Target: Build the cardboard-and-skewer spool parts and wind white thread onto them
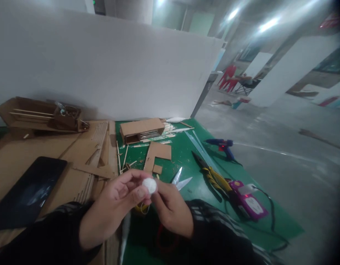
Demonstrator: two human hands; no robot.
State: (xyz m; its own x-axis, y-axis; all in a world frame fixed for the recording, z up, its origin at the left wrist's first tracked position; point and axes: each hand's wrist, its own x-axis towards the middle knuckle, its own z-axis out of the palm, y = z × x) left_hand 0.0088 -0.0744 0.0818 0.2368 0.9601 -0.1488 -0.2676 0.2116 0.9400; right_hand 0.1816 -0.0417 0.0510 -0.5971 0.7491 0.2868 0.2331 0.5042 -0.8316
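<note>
My left hand [121, 202] pinches a small white round piece [149, 186] between thumb and fingers, above the front of the green table. My right hand [172, 206] is closed against the right edge of the same piece; its fingertips are partly hidden. Below the fingers hangs a thin pale loop [144, 209], and whether it is joined to the white piece I cannot tell. Scissors [180, 179] with their blades apart lie just beyond my right hand, their handles mostly covered by it. An L-shaped cardboard piece [158, 151] lies farther back.
Cardboard sheets [73, 147] and a dark tablet-like slab [29, 191] lie left. A cardboard box [142, 129] sits at the back. Yellow-handled pliers [214, 178], a blue glue gun [223, 145] and a purple power strip [248, 202] with cables lie right. A white panel [103, 66] stands behind.
</note>
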